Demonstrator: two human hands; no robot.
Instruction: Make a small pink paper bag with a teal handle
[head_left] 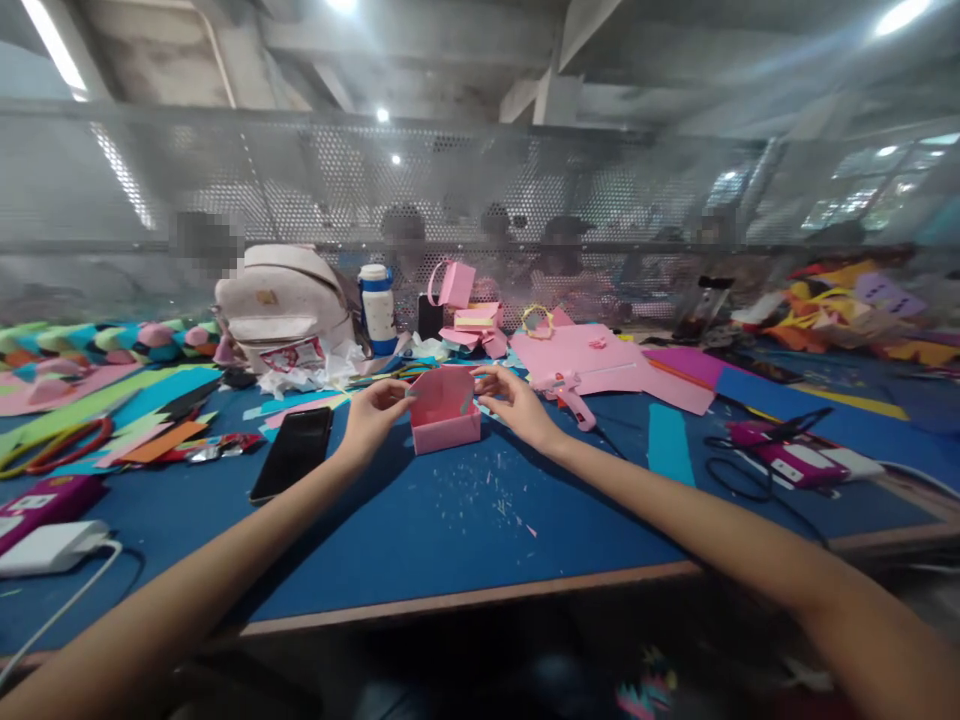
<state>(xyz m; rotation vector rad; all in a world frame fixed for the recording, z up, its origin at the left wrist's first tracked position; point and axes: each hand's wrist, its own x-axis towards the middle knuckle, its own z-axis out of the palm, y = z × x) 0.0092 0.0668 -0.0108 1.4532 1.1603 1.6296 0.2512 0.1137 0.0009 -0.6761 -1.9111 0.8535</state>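
Note:
A small pink paper box (447, 432) with a raised back flap stands on the blue table in front of me. My left hand (375, 412) pinches the flap's left side between thumb and fingers. On the opposite side, my right hand (514, 404) has its thumb and fingertips closed at the flap's right edge. The box's inside shows partly between the hands. Right of the box lies a pink glue gun (571, 400), and a black phone (294, 455) rests by my left forearm.
Tiny scraps (487, 500) dot the blue tabletop (360, 570). Behind stand a white backpack (281, 290), a bottle (378, 310) and pink paper sheets (600, 365). Scissors (71, 450) and coloured paper lie left; power sockets (787, 455) with cables sit right. People are beyond the perforated screen (465, 160).

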